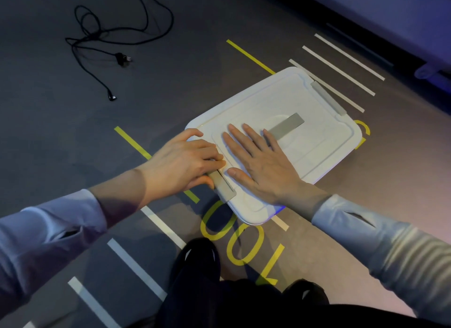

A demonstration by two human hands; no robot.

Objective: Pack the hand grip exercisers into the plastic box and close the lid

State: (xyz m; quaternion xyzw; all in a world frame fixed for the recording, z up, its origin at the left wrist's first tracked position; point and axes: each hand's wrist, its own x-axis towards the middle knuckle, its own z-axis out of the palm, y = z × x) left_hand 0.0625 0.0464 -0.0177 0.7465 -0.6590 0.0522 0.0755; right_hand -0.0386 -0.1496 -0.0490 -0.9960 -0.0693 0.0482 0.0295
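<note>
Grey floor runs under me, striped with yellow and white tape and yellow numerals, with a black cable (117, 37) lying well off to the far left. On it sits the box (256, 216), its white lid (314, 122) already down, so I cannot see the exercisers; I judge they are packed inside.

What remains, as I read it, is the near latch (225, 186). To do it well I should keep weight on the lid so its edge sits flush, then push the grey clip squarely over the rim until it seats, and check the far latch (328, 97) the same way. Pressing off-centre could let one corner ride up.

My right hand (261, 160) lies flat on the lid, fingers straight and spread, palm down, fingertips just reaching the grey handle (288, 126) in the middle; it holds nothing. My left hand (180, 160) is curled over the lid's near-left edge, fingers bent onto the top of the near latch and thumb beneath, gripping it.
</note>
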